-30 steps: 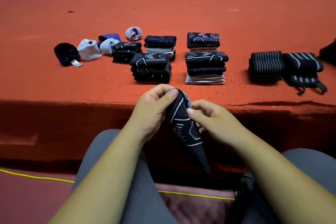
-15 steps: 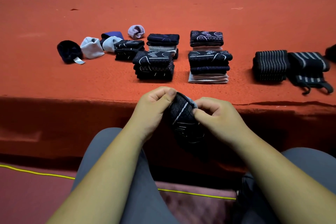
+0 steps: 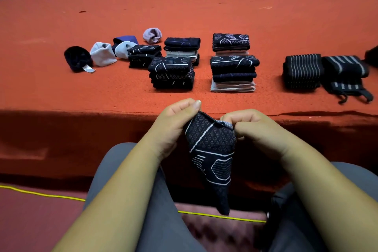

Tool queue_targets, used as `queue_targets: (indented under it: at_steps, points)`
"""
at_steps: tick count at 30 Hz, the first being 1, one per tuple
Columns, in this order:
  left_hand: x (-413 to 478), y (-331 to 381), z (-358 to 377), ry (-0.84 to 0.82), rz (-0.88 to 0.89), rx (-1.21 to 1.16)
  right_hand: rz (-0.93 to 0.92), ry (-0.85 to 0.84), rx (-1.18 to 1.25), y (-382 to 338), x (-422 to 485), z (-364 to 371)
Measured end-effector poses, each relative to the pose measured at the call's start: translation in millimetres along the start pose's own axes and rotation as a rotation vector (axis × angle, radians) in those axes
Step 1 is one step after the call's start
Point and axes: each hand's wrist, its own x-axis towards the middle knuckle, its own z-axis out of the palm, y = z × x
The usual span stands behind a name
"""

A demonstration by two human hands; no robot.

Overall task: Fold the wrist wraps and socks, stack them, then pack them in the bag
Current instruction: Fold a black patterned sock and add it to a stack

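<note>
- No word, number, brand or sign can be read anywhere in the head view.
- The small white fabric tag (image 3: 88,68) sticks out from the dark rolled sock (image 3: 76,58) at the left of the orange-red table (image 3: 61,92). It is too small to tell whether it bears any print.
- The white marks on the black knit sock (image 3: 212,149) held in front of the table are lines, dotted diamonds and a hexagon outline, not letters.
- The folded black socks (image 3: 171,71) stacked on the table carry similar white marks, and none form letters.
</note>
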Motion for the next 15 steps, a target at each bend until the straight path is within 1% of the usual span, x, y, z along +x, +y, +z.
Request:
queue_targets:
  at_steps: [2, 5, 8, 12, 13, 15]
  points:
    - [-1.4, -2.0, 1.5, -0.006, 0.005, 0.038, -0.016, -0.022, -0.064, 0.1, -1.6, -4.4]
    - [-1.3, -4.4, -1.1, -0.019, 0.024, 0.106, -0.055, -0.048, -0.073, 2.6, -4.0, -5.4]
    - [-1.0, -4.7, -4.0, -0.020, 0.044, 0.177, -0.056, -0.054, -0.131, 4.6, -4.5, -5.8]
    - [2.5, -9.0, -10.9, -0.002, 0.087, 0.370, -0.081, -0.050, -0.223, 4.8, -4.8, -8.2]
    - [3.3, -10.0, -11.7, -0.003, 0.088, 0.378, -0.091, -0.041, -0.242, 5.5, -4.0, -8.7]
    - [5.0, -11.8, -12.9, -0.013, 0.082, 0.334, -0.102, 0.010, -0.199, 5.7, -3.6, -7.9]
